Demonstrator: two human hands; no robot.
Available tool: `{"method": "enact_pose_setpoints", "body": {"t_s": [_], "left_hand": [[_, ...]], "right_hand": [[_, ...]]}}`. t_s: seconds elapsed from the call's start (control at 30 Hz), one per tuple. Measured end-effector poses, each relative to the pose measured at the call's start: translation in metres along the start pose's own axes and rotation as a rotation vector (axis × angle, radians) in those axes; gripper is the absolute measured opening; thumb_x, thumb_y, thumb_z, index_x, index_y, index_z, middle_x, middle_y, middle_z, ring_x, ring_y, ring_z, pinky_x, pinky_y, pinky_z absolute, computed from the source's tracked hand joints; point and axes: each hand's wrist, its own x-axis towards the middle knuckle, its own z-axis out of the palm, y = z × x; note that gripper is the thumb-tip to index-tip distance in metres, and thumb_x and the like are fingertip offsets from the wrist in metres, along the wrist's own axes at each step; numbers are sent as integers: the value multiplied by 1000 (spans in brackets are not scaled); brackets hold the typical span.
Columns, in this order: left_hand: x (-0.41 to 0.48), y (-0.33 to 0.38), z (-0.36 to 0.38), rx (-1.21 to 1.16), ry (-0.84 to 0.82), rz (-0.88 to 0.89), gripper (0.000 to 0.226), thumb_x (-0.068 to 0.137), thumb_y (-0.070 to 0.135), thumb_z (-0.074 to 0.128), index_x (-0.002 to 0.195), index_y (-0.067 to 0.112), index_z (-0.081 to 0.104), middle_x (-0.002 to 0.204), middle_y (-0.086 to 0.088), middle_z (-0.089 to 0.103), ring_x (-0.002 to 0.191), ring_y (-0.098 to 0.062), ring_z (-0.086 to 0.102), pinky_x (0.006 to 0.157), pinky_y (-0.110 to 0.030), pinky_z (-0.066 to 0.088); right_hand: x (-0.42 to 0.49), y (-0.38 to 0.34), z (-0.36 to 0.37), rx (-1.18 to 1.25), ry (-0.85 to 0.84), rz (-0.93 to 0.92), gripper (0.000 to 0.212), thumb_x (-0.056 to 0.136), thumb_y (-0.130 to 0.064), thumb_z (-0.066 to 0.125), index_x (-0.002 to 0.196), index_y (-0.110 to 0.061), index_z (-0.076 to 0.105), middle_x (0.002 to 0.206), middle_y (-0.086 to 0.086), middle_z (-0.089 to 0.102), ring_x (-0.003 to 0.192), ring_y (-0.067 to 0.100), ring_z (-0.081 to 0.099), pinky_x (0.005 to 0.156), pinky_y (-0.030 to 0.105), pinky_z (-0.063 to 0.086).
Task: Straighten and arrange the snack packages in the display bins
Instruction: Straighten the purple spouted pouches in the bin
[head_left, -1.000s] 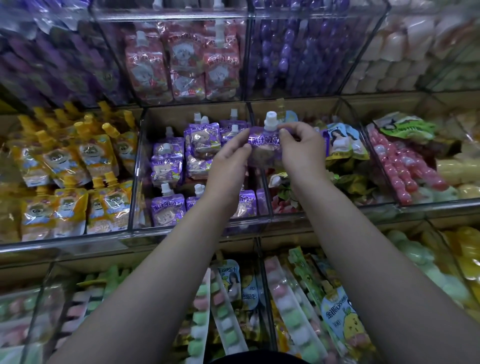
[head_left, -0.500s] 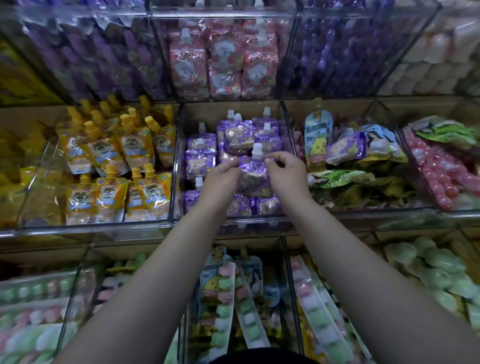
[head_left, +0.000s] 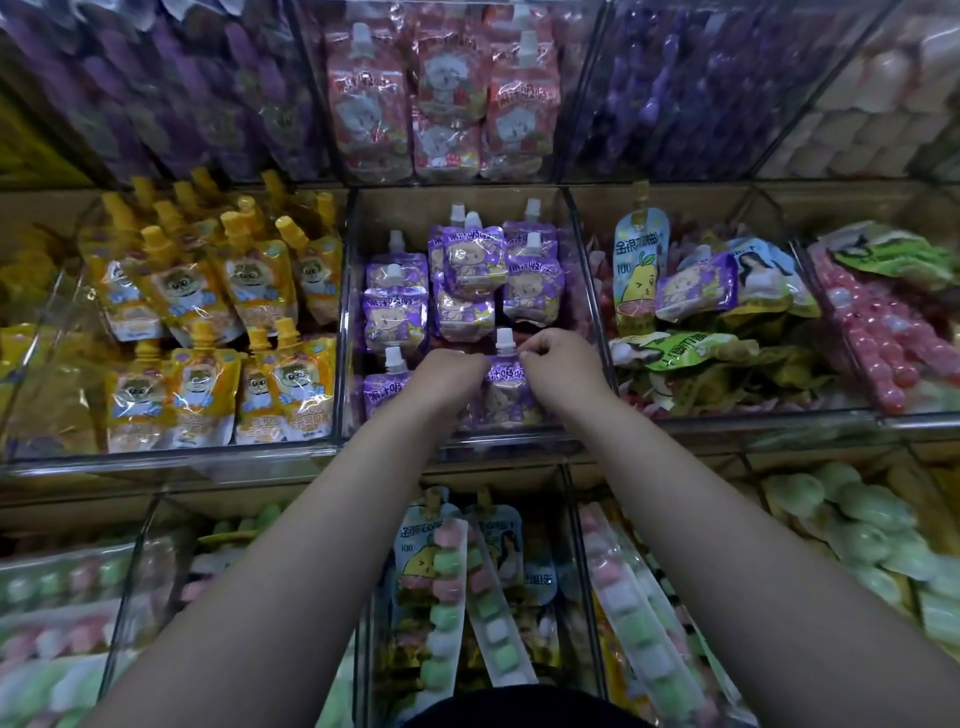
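Left hand (head_left: 449, 375) and right hand (head_left: 560, 364), fingers curled, each pinch a top corner of one purple pouch (head_left: 508, 387), which we see upright at the front of the middle bin (head_left: 347, 332), other purple pouches (head_left: 470, 270) behind, yellow pouches (head_left: 223, 291) left.

The purple bin (head_left: 509, 441) takes a hand only from above, over its front edge; clear side walls close it left and right. Standing purple pouches (head_left: 470, 270) fill the middle and rear right. The left hand (head_left: 452, 370) and right hand (head_left: 558, 364), pinching the held pouch (head_left: 506, 387), occupy the front right corner. Another pouch (head_left: 387, 387) blocks the front left. Bare room shows at the rear left corner, though the pink pouches (head_left: 447, 93) one tier up seem to overhang it.
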Motion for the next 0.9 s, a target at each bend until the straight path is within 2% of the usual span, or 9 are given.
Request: {"method": "enact_pose_setpoints", "body": {"t_s": [0.1,0.27,0.33,0.5,0.53,0.6,0.67,0.8,0.9], "left_hand": [[1,0,0,-34,11,-26,14,90,11,56,76,10,59,68,-8,47,63,-22,43,64,-36,35],[5,-3,-1,-28,40,47,16,89,15,57,74,16,58,73,-5,55,80,-21,51,70,-40,45],[5,-4,-1,-48,60,108,19,91,19,57,73,15,63,74,-2,61,80,-21,55,72,-40,48],[-7,0,-2,-164,67,205,21,95,30,56,91,17,72,86,0,65,69,-13,55,56,-24,41],[-10,1,-3,-198,57,211,21,96,32,56,98,20,73,90,4,68,72,-8,58,56,-22,43],[-13,1,-6,-259,34,240,23,97,35,53,108,27,71,109,9,70,96,-7,63,67,-23,46],[-17,2,-6,-293,26,270,24,99,34,49,112,32,68,116,8,69,106,-7,61,74,-23,45],[-25,13,5,-418,-62,327,29,105,28,37,123,23,60,108,17,64,90,12,60,68,-8,48],[-32,23,17,-459,-134,377,41,106,31,34,139,14,52,136,6,57,118,0,55,101,-21,43]], "right_hand": [[-1,-2,1,-74,-38,13,17,95,-12,52,89,-20,65,107,7,67,93,28,64,70,31,45],[-2,-3,2,-101,-20,31,18,95,-16,53,105,-13,67,108,6,66,94,26,63,71,31,47],[-3,-3,2,-101,13,11,18,97,-21,51,102,-11,65,101,5,65,90,23,60,72,30,44],[-10,-5,1,-113,77,-68,36,103,-35,42,85,-10,60,83,3,59,77,23,53,62,33,33],[-12,-5,1,-103,85,-83,39,103,-36,41,81,-10,58,78,2,58,73,22,53,58,33,32],[-18,-8,-4,-18,110,-121,40,104,-38,39,80,-11,57,73,0,57,67,17,52,55,32,33],[-23,-11,-10,159,148,-160,37,104,-38,39,87,-14,60,76,-4,59,69,8,53,60,28,39],[-33,-19,-23,519,141,-202,32,104,-40,41,113,-21,65,108,-16,65,105,-2,58,89,17,45],[-37,-24,-35,673,141,-203,31,104,-39,42,124,-23,59,119,-11,64,116,3,57,98,22,45]]}}
